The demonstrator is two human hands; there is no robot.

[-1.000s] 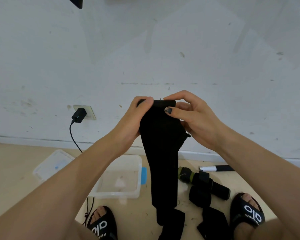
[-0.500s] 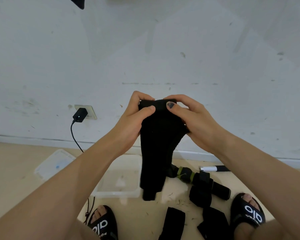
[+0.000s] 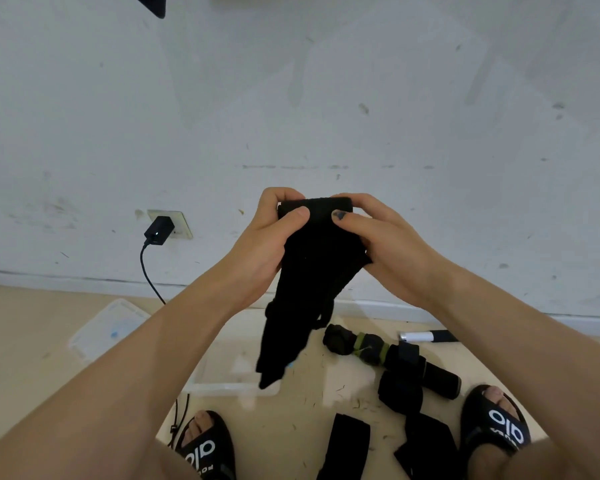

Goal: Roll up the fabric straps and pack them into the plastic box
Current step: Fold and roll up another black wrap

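Note:
A black fabric strap (image 3: 309, 278) hangs in front of me, its top end rolled into a small coil between my hands. My left hand (image 3: 271, 237) grips the coil's left side with thumb over the front. My right hand (image 3: 378, 237) grips its right side, thumb pressed on the roll. The strap's loose tail dangles down over the clear plastic box (image 3: 229, 388) on the floor, which is partly hidden by my left arm. More black straps (image 3: 349, 445) lie on the floor between my feet.
The box lid (image 3: 108, 327) lies on the floor to the left. A charger (image 3: 158, 230) is plugged into a wall socket, its cable running down. Rolled black and green straps (image 3: 392, 355) and a black-and-white marker (image 3: 426, 337) lie at right. My feet in black sandals (image 3: 499, 420) stand below.
The strap has been rolled further at the top, so its hanging tail has shortened and lifted off the floor. Both hands stayed at the same height.

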